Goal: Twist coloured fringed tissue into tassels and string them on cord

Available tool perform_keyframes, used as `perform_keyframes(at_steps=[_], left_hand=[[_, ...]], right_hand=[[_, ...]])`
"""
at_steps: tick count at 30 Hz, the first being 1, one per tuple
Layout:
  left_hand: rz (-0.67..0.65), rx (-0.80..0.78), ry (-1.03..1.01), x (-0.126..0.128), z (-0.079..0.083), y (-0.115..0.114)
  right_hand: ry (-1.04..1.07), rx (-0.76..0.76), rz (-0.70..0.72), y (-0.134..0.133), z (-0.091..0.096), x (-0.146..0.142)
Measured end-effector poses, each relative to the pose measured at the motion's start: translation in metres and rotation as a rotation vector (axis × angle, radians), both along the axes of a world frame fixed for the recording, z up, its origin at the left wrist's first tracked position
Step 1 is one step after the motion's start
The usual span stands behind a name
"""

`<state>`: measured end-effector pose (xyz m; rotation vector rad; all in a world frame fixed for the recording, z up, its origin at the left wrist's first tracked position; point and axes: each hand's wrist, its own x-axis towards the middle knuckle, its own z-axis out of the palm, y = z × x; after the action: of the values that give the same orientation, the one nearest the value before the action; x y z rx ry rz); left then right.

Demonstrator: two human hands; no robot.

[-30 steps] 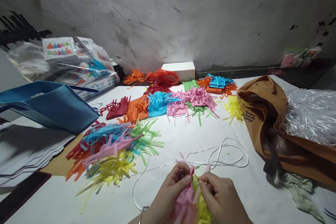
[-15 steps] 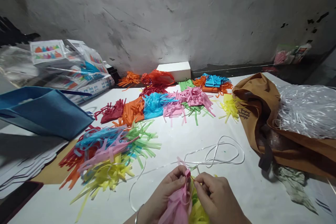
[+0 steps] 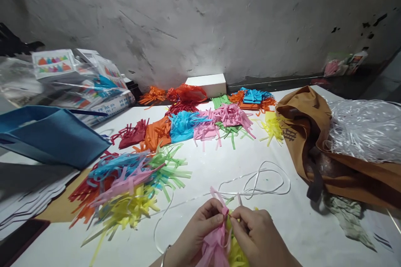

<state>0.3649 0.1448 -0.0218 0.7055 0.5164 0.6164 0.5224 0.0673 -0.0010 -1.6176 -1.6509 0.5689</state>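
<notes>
My left hand (image 3: 203, 227) is closed on a pink tissue-paper tassel (image 3: 216, 242), pinching its twisted top between thumb and finger. Fringed strips of the tassel hang down below the fingers. Close beside it my right hand (image 3: 258, 235) pinches near the top of a yellow tissue-paper tassel (image 3: 237, 254), whose strands hang partly behind my fingers. The exact spot under the right fingertips is hidden. A white ribbon cord (image 3: 266, 192) lies looped on the table just beyond both hands and runs left toward a pile of multicoloured tassels (image 3: 125, 187).
Fringed paper bundles in red, orange, blue (image 3: 183, 125) and pink (image 3: 232, 114) line the back. On the left stand a blue fabric box (image 3: 59, 133) and plastic-wrapped packages (image 3: 94, 87). A brown bag (image 3: 307, 108) with white stringy material (image 3: 363, 129) lies right. A grey wall rises behind.
The hands stay close together at the pink tassel, with the fingertips shifted slightly. More of a pink strip shows above the left fingers. The view has moved a little.
</notes>
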Motion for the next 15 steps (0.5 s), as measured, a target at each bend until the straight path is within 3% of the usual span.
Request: perform_keyframes(at_steps=[3, 6, 11, 15], left_hand=[[0.055, 0.038, 0.062, 0.002, 0.006, -0.002], [0.107, 0.149, 0.125, 0.001, 0.005, 0.0], [0.132, 0.626, 0.277, -0.007, 0.001, 0.003], [0.161, 0.85, 0.41, -0.015, 0.005, -0.008]], right_hand=[[0.055, -0.031, -0.024, 0.001, 0.001, 0.0], [0.293, -0.124, -0.011, 0.003, 0.001, 0.0], [0.814, -0.364, 0.103, 0.006, -0.009, -0.001], [0.826, -0.399, 0.168, 0.007, -0.018, 0.0]])
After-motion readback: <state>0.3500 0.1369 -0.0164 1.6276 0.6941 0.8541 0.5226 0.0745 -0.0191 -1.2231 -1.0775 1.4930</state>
